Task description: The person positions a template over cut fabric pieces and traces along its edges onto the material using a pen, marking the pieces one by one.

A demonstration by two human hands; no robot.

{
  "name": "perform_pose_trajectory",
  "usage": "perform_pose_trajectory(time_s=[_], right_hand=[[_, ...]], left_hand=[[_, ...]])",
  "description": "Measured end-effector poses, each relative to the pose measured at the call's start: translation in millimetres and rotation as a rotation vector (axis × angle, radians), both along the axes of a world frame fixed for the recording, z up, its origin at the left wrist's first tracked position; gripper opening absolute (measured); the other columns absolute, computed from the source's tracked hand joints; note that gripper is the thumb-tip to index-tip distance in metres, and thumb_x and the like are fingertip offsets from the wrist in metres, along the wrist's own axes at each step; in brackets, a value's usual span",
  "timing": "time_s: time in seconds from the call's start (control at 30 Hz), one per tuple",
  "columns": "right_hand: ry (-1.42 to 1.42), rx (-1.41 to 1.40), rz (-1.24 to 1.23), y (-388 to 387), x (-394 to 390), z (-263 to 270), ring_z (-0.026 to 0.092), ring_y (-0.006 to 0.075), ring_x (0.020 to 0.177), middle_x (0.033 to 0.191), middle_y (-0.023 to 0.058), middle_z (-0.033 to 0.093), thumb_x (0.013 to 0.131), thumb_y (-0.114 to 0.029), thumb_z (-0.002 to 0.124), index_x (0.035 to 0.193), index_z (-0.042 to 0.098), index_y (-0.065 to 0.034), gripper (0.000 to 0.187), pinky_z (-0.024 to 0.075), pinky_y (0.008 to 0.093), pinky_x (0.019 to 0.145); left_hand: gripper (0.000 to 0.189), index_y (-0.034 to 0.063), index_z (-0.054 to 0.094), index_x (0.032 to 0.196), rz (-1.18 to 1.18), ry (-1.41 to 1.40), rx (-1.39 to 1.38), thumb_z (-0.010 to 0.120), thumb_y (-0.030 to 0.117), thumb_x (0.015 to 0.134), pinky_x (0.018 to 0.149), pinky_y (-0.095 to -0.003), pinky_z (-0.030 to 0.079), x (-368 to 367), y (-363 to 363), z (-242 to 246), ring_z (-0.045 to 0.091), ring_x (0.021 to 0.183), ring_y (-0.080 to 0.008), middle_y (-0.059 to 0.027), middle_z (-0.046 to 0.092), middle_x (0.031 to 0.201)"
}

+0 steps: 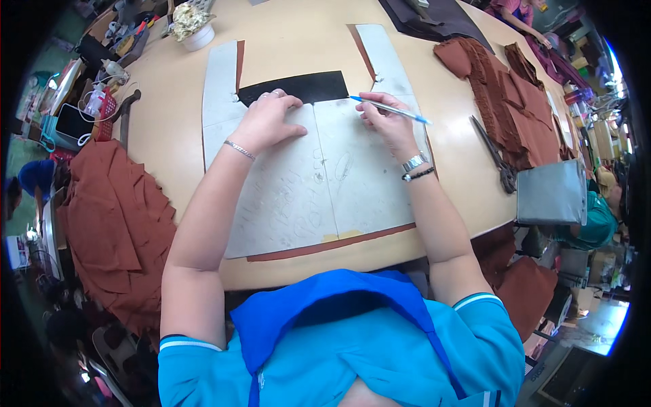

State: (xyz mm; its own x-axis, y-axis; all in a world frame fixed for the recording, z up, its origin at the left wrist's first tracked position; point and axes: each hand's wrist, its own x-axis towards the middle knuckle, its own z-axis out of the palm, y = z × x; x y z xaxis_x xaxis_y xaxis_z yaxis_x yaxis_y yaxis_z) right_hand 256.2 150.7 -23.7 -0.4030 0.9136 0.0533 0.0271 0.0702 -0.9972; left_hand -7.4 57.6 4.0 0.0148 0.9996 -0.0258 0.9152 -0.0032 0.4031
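A large pale pattern template (285,203) with two upright arms and handwriting on it lies before me over rust-brown fabric (330,245), whose edges peep out along its bottom and inner sides. A black strip (300,87) spans the gap between the arms at the template's inner edge. My left hand (272,119) presses flat near the strip's left end, thumb spread from the fingers. In my right hand (386,119) is a blue-capped ballpoint pen (391,108), its tip at the strip's right end. That hand rests over the template's right half.
Rust-brown fabric pieces pile up at left (109,219) and right (524,112). Scissors (493,152) lie right of the template, near a grey box-like object (552,192). A hammer (125,117) lies at the left edge; a white flowerpot (198,38) stands farther back. Other people work at right.
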Motion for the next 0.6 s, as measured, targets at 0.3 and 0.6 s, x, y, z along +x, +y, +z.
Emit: perform_pose_trajectory(time_s=[0.3,0.6], right_hand=[[-0.092,0.316,0.108,5.6,-68.6,-15.6,0.062,0.0065,0.076,0.085,0.0003,0.069,0.090,-0.011,0.070,0.094,0.067,-0.0023,0.010,0.0511,0.0236,0.068],[-0.191,0.505,0.097,-0.6,-72.0,-17.0,0.067,0.0147,0.064,0.072,0.0074,0.068,0.084,-0.009,0.070,0.080,0.064,-0.0014,0.011,0.0532,0.0293,0.058]], left_hand=[[0.055,0.0117,0.072,0.121,-0.004,0.013,0.015,0.087,0.036,0.074,0.102,-0.0455,0.050,2.7,-2.6,-2.5,0.059,0.120,-0.0313,-0.0100,0.064,0.122],[0.043,0.0089,0.069,0.118,0.136,0.093,0.225,0.081,0.032,0.084,0.099,-0.0446,0.049,18.8,-44.1,-12.8,0.059,0.117,-0.0316,-0.0115,0.062,0.121]])
